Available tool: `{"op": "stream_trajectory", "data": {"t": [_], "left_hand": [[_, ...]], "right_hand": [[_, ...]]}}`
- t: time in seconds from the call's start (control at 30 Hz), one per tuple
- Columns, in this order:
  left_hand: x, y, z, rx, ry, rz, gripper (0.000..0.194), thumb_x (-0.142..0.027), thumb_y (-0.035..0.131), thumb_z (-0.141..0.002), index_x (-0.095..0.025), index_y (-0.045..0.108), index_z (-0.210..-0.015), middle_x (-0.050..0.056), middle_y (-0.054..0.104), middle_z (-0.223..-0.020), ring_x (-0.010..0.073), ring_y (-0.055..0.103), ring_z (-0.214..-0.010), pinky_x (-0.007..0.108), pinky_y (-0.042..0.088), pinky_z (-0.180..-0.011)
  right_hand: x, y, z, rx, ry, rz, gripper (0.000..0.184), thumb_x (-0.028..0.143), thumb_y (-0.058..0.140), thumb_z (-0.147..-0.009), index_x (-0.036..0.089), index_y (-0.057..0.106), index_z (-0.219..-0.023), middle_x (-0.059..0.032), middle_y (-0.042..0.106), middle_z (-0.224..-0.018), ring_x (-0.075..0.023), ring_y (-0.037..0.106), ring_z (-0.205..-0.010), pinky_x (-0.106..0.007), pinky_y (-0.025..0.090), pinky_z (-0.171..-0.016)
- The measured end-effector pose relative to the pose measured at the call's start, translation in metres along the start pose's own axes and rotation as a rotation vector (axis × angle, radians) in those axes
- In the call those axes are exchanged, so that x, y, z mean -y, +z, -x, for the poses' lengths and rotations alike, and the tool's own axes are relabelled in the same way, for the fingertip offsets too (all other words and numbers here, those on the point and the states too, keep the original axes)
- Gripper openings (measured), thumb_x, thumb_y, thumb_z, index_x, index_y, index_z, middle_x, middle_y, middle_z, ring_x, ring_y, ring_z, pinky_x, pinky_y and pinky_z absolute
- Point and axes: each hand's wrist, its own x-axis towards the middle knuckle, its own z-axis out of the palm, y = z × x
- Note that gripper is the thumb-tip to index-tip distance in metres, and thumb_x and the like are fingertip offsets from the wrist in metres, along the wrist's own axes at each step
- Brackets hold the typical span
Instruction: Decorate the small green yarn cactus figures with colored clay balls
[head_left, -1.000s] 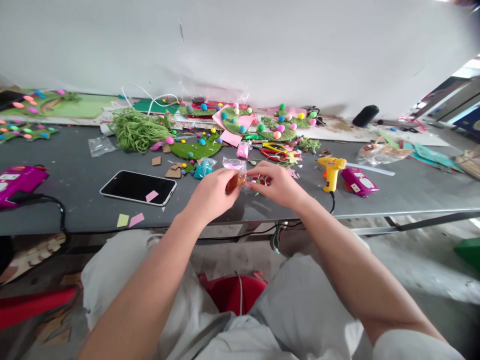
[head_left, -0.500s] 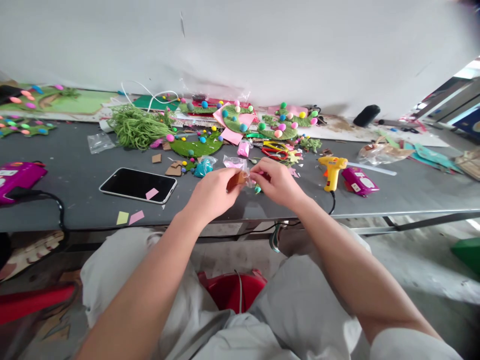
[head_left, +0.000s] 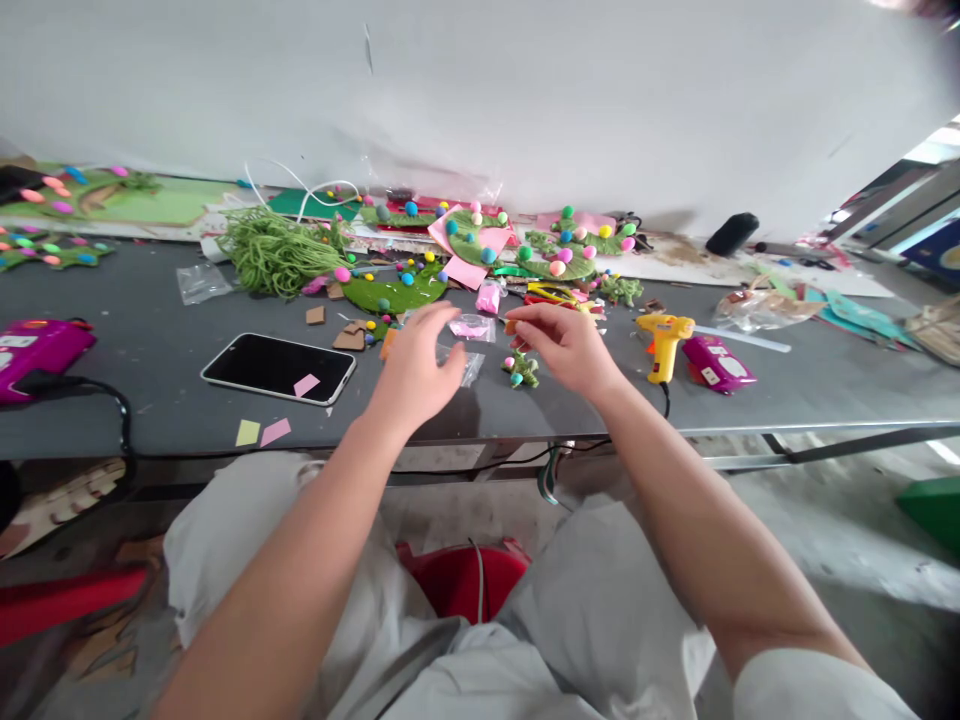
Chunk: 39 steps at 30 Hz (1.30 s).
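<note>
Sitting at a grey workbench [head_left: 154, 315], a person works bare-handed amid craft pieces. At left, a phone [head_left: 259, 368] lies flat, apparently set aside to spare the middle, with a pink slip [head_left: 306, 385] on its screen. Behind it, green yarn [head_left: 277, 255] sits heaped, likely to keep the loose strands together. The left hand [head_left: 421, 362] hangs with thumb and fingers apart, nothing visible between them, beside a clear bag [head_left: 471, 368]. Right of the bag, a small orange piece [head_left: 511, 327] shows at the fingertips of the right hand [head_left: 562, 342], pinched, it seems, because it is too small for a fuller grip. Just below lies a green sprig [head_left: 523, 370] dotted with small balls. Farther right, a yellow glue gun [head_left: 664, 345] rests near that hand, presumably for easy reach.
</note>
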Motion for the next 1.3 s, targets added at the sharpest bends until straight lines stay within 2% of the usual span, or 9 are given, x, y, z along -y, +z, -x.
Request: {"op": "stream_trajectory", "data": {"t": [0.07, 0.17, 0.37, 0.53, 0.67, 0.8, 1.0, 1.13, 1.3], "left_hand": [[-0.010, 0.012, 0.003, 0.032, -0.080, 0.354, 0.036, -0.031, 0.065, -0.094, -0.017, 0.069, -0.127, 0.012, 0.071, -0.133, 0.0284, 0.069, -0.122, 0.043, 0.056, -0.106], [-0.016, 0.026, 0.004, 0.102, -0.215, 0.720, 0.035, -0.039, 0.069, -0.093, -0.017, 0.075, -0.119, 0.011, 0.076, -0.123, 0.0256, 0.074, -0.109, 0.040, 0.062, -0.093], [-0.018, 0.023, 0.002, 0.160, -0.426, 1.021, 0.026, -0.033, 0.084, -0.079, -0.017, 0.081, -0.100, 0.006, 0.079, -0.099, 0.0211, 0.075, -0.093, 0.043, 0.061, -0.096], [-0.020, 0.018, 0.004, 0.273, -0.423, 0.973, 0.037, -0.035, 0.092, -0.071, -0.017, 0.079, -0.101, 0.009, 0.080, -0.099, 0.0254, 0.075, -0.098, 0.045, 0.062, -0.093], [-0.016, 0.022, 0.003, 0.280, -0.427, 0.893, 0.047, -0.034, 0.097, -0.062, -0.016, 0.077, -0.099, 0.010, 0.080, -0.093, 0.0275, 0.075, -0.094, 0.044, 0.062, -0.085], [-0.011, 0.023, 0.001, 0.236, -0.427, 0.864, 0.046, -0.039, 0.097, -0.062, -0.015, 0.075, -0.093, 0.009, 0.079, -0.085, 0.0232, 0.075, -0.079, 0.039, 0.062, -0.075], [-0.004, 0.023, -0.003, 0.146, -0.426, 0.847, 0.046, -0.040, 0.098, -0.059, -0.016, 0.072, -0.087, 0.006, 0.077, -0.077, 0.0219, 0.075, -0.071, 0.040, 0.064, -0.075], [-0.003, 0.021, -0.005, 0.097, -0.417, 0.818, 0.045, -0.040, 0.098, -0.058, -0.017, 0.073, -0.087, 0.006, 0.077, -0.074, 0.0232, 0.075, -0.070, 0.041, 0.064, -0.074], [-0.008, 0.019, -0.004, 0.095, -0.462, 0.882, 0.030, -0.031, 0.086, -0.077, -0.017, 0.076, -0.101, 0.008, 0.080, -0.092, 0.0240, 0.078, -0.085, 0.044, 0.064, -0.088]], "right_hand": [[-0.001, 0.006, 0.003, 0.082, 0.035, -0.079, 0.027, 0.038, 0.070, -0.093, 0.021, 0.068, -0.113, -0.0057, 0.077, -0.098, -0.0187, 0.075, -0.082, -0.036, 0.062, -0.080], [0.001, 0.007, 0.007, 0.134, 0.063, -0.094, 0.031, 0.044, 0.078, -0.087, 0.021, 0.066, -0.102, -0.0037, 0.076, -0.089, -0.0179, 0.073, -0.077, -0.032, 0.060, -0.072], [0.008, 0.006, 0.014, 0.043, -0.056, 0.197, 0.028, 0.041, 0.080, -0.083, 0.020, 0.066, -0.095, 0.0032, 0.061, -0.070, -0.0112, 0.050, -0.061, -0.026, 0.042, -0.058], [0.010, 0.011, 0.016, 0.010, -0.105, 0.453, 0.026, 0.024, 0.074, -0.079, 0.022, 0.062, -0.102, 0.0074, 0.051, -0.065, -0.0101, 0.045, -0.059, -0.025, 0.034, -0.059], [0.011, 0.013, 0.016, 0.026, -0.123, 0.632, 0.034, 0.033, 0.080, -0.074, 0.021, 0.066, -0.103, 0.0038, 0.060, -0.073, -0.0117, 0.049, -0.063, -0.026, 0.033, -0.061], [0.010, 0.009, 0.014, 0.181, -0.137, 0.488, 0.045, 0.042, 0.084, -0.077, 0.020, 0.070, -0.113, 0.0012, 0.067, -0.082, -0.0117, 0.051, -0.065, -0.026, 0.038, -0.062], [0.013, 0.005, 0.014, 0.199, -0.084, 0.308, 0.018, 0.034, 0.071, -0.093, 0.019, 0.080, -0.095, -0.0024, 0.075, -0.085, -0.0125, 0.057, -0.068, -0.027, 0.045, -0.066], [0.011, -0.001, 0.010, 0.108, -0.043, 0.244, 0.023, 0.039, 0.070, -0.093, 0.019, 0.081, -0.092, -0.0025, 0.075, -0.080, -0.0137, 0.057, -0.066, -0.028, 0.045, -0.063], [0.003, -0.017, 0.003, -0.129, -0.051, 0.260, 0.022, 0.040, 0.074, -0.089, 0.020, 0.083, -0.092, -0.0054, 0.077, -0.089, -0.0179, 0.064, -0.077, -0.031, 0.047, -0.065]]}}
